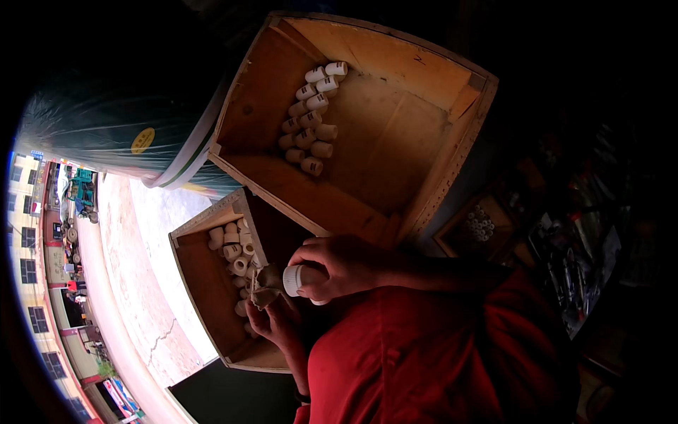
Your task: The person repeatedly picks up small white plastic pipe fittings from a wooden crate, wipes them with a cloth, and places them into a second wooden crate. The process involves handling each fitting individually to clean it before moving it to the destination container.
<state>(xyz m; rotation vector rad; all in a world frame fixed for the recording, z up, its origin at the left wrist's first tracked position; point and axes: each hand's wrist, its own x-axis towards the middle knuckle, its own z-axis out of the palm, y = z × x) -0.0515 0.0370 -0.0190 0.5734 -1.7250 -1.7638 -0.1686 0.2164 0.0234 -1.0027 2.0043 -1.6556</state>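
Note:
My right hand [339,265] is closed around a small white bottle-like piece with a ribbed white cap [292,280]. Just left of it, my left hand [275,321] pinches a crumpled, brownish, cloth-like piece [265,288], whose exact kind I cannot make out. Both hands are over the right rim of a small wooden box [201,272], which holds a loose heap of white cylindrical pieces [232,251]. Beyond them a larger wooden box [395,134] contains similar white cylinders [311,120] with dark marks, laid in slanting rows along its left part.
A small wooden tray [452,237] with white ring-shaped pieces [480,225] lies to the right. Further right, a dim heap of tools and parts [575,261] is hard to make out. A dark plastic-wrapped bundle [106,127] stands at the left, beside bright pavement [152,283].

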